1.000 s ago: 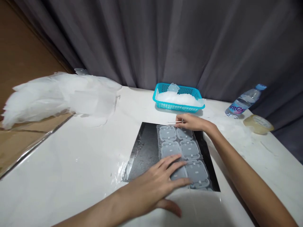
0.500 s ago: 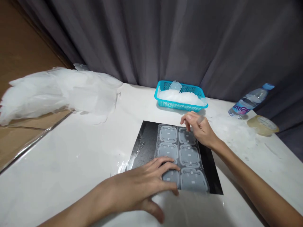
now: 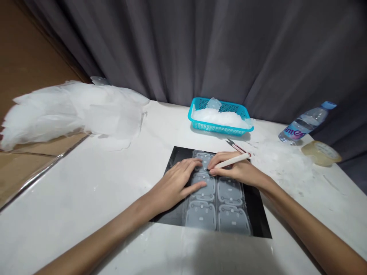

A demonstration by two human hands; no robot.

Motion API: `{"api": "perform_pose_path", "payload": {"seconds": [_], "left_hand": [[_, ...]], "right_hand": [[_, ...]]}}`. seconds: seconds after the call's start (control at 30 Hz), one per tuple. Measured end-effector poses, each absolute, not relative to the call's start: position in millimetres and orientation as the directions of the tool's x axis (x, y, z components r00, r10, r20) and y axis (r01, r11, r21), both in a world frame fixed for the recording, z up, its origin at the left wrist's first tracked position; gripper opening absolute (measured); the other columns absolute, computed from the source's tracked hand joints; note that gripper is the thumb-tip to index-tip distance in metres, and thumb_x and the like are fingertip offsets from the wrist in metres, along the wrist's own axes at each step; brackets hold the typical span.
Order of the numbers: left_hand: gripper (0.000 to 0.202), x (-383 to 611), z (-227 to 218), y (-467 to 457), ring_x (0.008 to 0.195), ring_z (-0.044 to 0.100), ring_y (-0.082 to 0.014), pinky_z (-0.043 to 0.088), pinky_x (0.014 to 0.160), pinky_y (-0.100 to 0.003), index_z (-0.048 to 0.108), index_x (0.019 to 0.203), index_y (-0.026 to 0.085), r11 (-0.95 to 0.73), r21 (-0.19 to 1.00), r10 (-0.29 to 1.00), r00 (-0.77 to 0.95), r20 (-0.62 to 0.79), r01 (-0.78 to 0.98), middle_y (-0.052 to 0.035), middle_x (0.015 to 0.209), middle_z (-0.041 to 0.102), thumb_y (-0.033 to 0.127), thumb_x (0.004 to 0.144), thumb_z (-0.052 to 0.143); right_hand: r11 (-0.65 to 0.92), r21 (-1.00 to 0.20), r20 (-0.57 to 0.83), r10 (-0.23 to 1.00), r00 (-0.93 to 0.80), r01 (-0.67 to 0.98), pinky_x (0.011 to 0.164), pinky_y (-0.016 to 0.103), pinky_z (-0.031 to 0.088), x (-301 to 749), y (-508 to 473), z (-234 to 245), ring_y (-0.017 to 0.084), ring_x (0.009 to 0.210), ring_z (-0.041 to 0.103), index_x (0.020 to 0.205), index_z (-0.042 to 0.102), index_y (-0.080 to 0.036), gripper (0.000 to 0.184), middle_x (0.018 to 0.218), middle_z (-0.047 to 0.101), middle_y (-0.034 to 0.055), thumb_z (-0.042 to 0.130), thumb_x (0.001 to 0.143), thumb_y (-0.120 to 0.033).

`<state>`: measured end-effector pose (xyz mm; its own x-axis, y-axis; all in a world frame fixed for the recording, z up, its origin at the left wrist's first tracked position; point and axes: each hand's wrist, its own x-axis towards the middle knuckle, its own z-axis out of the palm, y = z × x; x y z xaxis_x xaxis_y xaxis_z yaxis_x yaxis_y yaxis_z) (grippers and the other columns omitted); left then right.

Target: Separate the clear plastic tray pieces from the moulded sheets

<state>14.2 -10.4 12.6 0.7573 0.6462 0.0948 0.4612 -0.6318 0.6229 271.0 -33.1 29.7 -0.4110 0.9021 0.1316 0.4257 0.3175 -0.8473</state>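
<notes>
A translucent sheet of rounded-square film pieces lies on a dark mat in the middle of the white table. My left hand rests flat on the sheet's upper left, fingers stretched out. My right hand is closed around a thin white pen-like tool, its tip down on the top-left piece, right beside my left fingertips.
Small snips lie just behind my right hand. A turquoise basket of clear film pieces stands at the back. A water bottle and a tape roll are at the right. A heap of clear plastic covers the left.
My left hand slid up the sheet from its near end to the top. My right hand took up the white tool and brought its tip to the top-left piece. The snips now lie uncovered.
</notes>
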Motion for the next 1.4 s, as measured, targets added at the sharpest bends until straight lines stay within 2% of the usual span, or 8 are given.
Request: {"api": "perform_pose_path", "payload": {"seconds": [0.1, 0.27, 0.43, 0.6, 0.93, 1.17, 1.27, 1.4], "left_hand": [[0.044, 16, 12, -6, 0.140, 0.053, -0.0314, 0.041, 0.118, -0.049, 0.054, 0.139, 0.022, -0.657, 0.602, 0.632, 0.767, 0.110, 0.455, -0.0136, 0.145, 0.060, 0.051, 0.106, 0.053], [0.043, 19, 12, -2, 0.137, 0.054, -0.0304, 0.043, 0.115, -0.047, 0.055, 0.136, 0.021, -0.683, 0.573, 0.621, 0.773, 0.129, 0.453, -0.0128, 0.141, 0.062, 0.051, 0.105, 0.056], [0.048, 19, 7, -3, 0.140, 0.054, -0.0299, 0.042, 0.117, -0.047, 0.056, 0.138, 0.020, -0.695, 0.554, 0.622, 0.769, 0.146, 0.457, -0.0135, 0.145, 0.061, 0.054, 0.105, 0.054], [0.049, 16, 0, -2, 0.142, 0.054, -0.0284, 0.042, 0.119, -0.046, 0.056, 0.141, 0.021, -0.723, 0.513, 0.620, 0.762, 0.185, 0.464, -0.0123, 0.150, 0.060, 0.052, 0.103, 0.060], [0.048, 17, -1, 0, 0.142, 0.056, -0.0281, 0.044, 0.117, -0.045, 0.058, 0.139, 0.020, -0.737, 0.474, 0.621, 0.760, 0.193, 0.482, -0.0122, 0.150, 0.062, 0.051, 0.102, 0.063], [0.050, 19, -4, -1, 0.137, 0.059, -0.0324, 0.045, 0.114, -0.047, 0.061, 0.136, 0.014, -0.790, 0.378, 0.586, 0.776, 0.233, 0.483, -0.0169, 0.146, 0.064, 0.051, 0.101, 0.063], [0.051, 20, -4, -1, 0.134, 0.061, -0.0326, 0.045, 0.112, -0.047, 0.060, 0.136, 0.016, -0.805, 0.352, 0.568, 0.791, 0.227, 0.477, -0.0156, 0.143, 0.066, 0.053, 0.102, 0.061], [0.052, 19, -5, -1, 0.135, 0.060, -0.0327, 0.044, 0.111, -0.047, 0.057, 0.141, 0.018, -0.797, 0.364, 0.577, 0.784, 0.228, 0.481, -0.0146, 0.147, 0.063, 0.054, 0.102, 0.060]], "right_hand": [[0.366, -0.840, 0.154, 0.868, -0.472, 0.400, 0.095, 0.039, 0.056, 272, -34, 28, 0.023, 0.099, 0.072, 0.093, 0.078, -0.024, 0.013, 0.103, 0.078, 0.0052, 0.070, 0.097, -0.032], [0.306, -0.860, 0.102, 0.887, -0.450, 0.408, 0.089, 0.034, 0.058, 271, -38, 25, 0.021, 0.096, 0.072, 0.104, 0.076, -0.023, 0.012, 0.104, 0.076, 0.0048, 0.069, 0.097, -0.031], [0.302, -0.856, 0.095, 0.890, -0.445, 0.421, 0.086, 0.031, 0.057, 268, -41, 25, 0.018, 0.091, 0.071, 0.098, 0.073, -0.021, 0.008, 0.100, 0.074, 0.0035, 0.069, 0.098, -0.028], [0.383, -0.771, 0.136, 0.880, -0.456, 0.508, 0.085, 0.031, 0.052, 264, -43, 26, 0.017, 0.088, 0.069, 0.096, 0.071, -0.021, 0.006, 0.096, 0.074, 0.0019, 0.067, 0.100, -0.024], [0.494, -0.663, 0.194, 0.839, -0.508, 0.563, 0.086, 0.031, 0.050, 263, -47, 18, 0.018, 0.093, 0.068, 0.102, 0.065, -0.023, 0.006, 0.101, 0.071, 0.0021, 0.060, 0.104, -0.025], [0.629, -0.502, 0.236, 0.760, -0.606, 0.593, 0.084, 0.033, 0.051, 261, -54, 24, 0.021, 0.095, 0.064, 0.105, 0.058, -0.022, 0.010, 0.102, 0.066, 0.0065, 0.050, 0.105, -0.016], [0.661, -0.448, 0.244, 0.738, -0.629, 0.602, 0.078, 0.032, 0.052, 262, -57, 26, 0.020, 0.089, 0.064, 0.102, 0.057, -0.022, 0.012, 0.097, 0.065, 0.0059, 0.050, 0.104, -0.013], [0.702, -0.399, 0.337, 0.711, -0.618, 0.590, 0.081, 0.034, 0.055, 258, -55, 13, 0.022, 0.092, 0.066, 0.103, 0.056, -0.022, 0.010, 0.098, 0.067, 0.0077, 0.049, 0.106, -0.016]]}}
